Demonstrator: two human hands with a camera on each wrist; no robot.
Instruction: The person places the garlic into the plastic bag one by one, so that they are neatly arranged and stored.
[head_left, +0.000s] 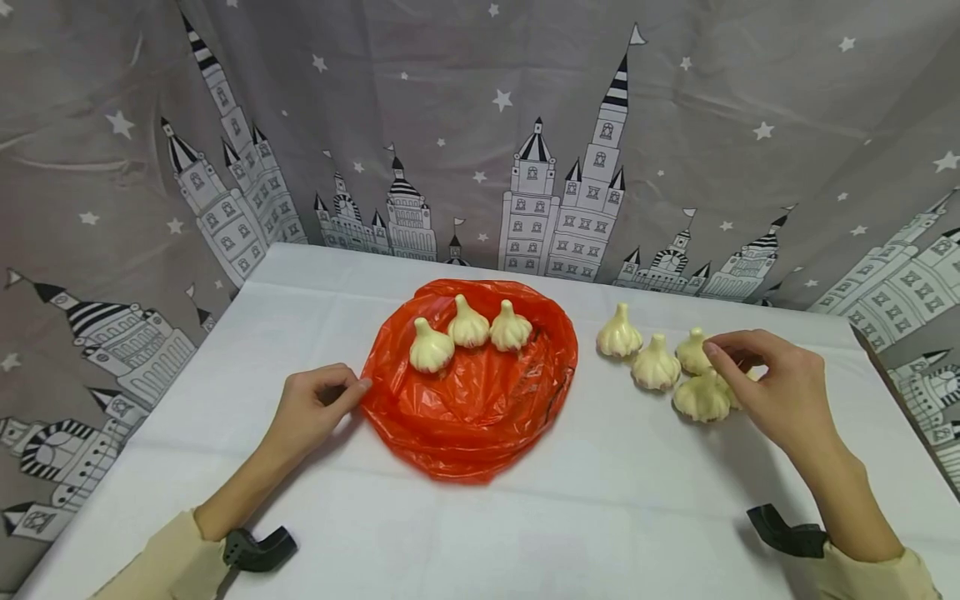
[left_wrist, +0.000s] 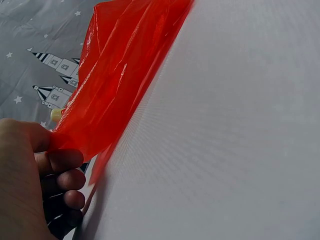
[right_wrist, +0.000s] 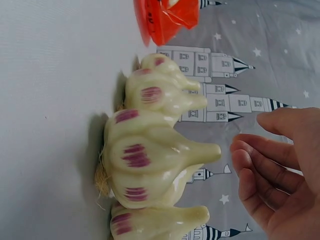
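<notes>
A red plastic bag [head_left: 472, 408] lies spread open on the white table, with three garlic bulbs [head_left: 431, 347] inside toward its back. My left hand [head_left: 315, 408] pinches the bag's left edge between thumb and forefinger; the left wrist view shows the red film [left_wrist: 115, 75] rising from those fingers. Over at the right, my right hand [head_left: 780, 383] hovers above a group of several garlic bulbs [head_left: 656, 364]. Its fingers are loosely bent with nothing between them, just off the stem of one purple-streaked bulb [right_wrist: 145, 155]. In the head view that hand partly hides the rearmost-right bulbs.
A white cloth covers the table [head_left: 570, 517]. Behind it hangs a grey curtain [head_left: 450, 108] printed with castles and stars. Dark straps with black mounts [head_left: 258, 550] sit on both wrists.
</notes>
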